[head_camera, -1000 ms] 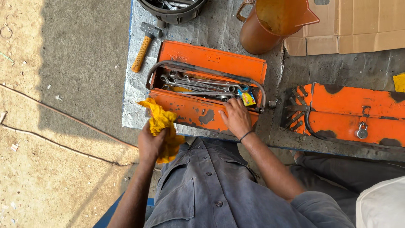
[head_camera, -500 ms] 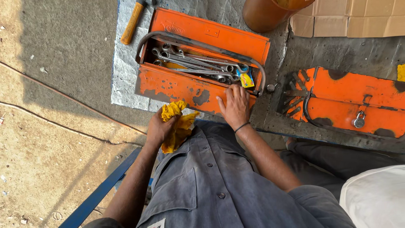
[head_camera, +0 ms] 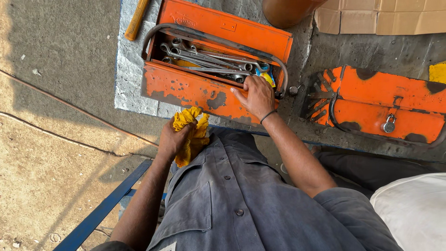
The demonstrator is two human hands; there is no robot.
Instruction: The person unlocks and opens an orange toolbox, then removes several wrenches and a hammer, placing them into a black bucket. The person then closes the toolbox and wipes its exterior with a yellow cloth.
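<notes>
An open orange metal toolbox (head_camera: pixel 186 88) lies on the ground in front of me, with several steel wrenches (head_camera: pixel 204 60) inside and a grey loop handle across its top. My right hand (head_camera: pixel 254 95) rests on the box's near right rim, fingers over the edge beside a small blue and yellow item (head_camera: pixel 266 76). My left hand (head_camera: pixel 173 138) is closed around a crumpled yellow cloth (head_camera: pixel 191 135) just below the box's front wall, close to my grey shirt.
A second orange toolbox (head_camera: pixel 390 104), shut with a padlock, sits to the right. A wooden hammer handle (head_camera: pixel 136 21) lies at upper left on silver sheeting (head_camera: pixel 127 79). An orange-brown container (head_camera: pixel 288 10) and cardboard (head_camera: pixel 371 18) are at the top. A blue bar (head_camera: pixel 104 209) runs lower left.
The view has shifted so the boxes sit higher in frame. My left hand with the cloth has dropped slightly from the box front; my right hand stays at the rim.
</notes>
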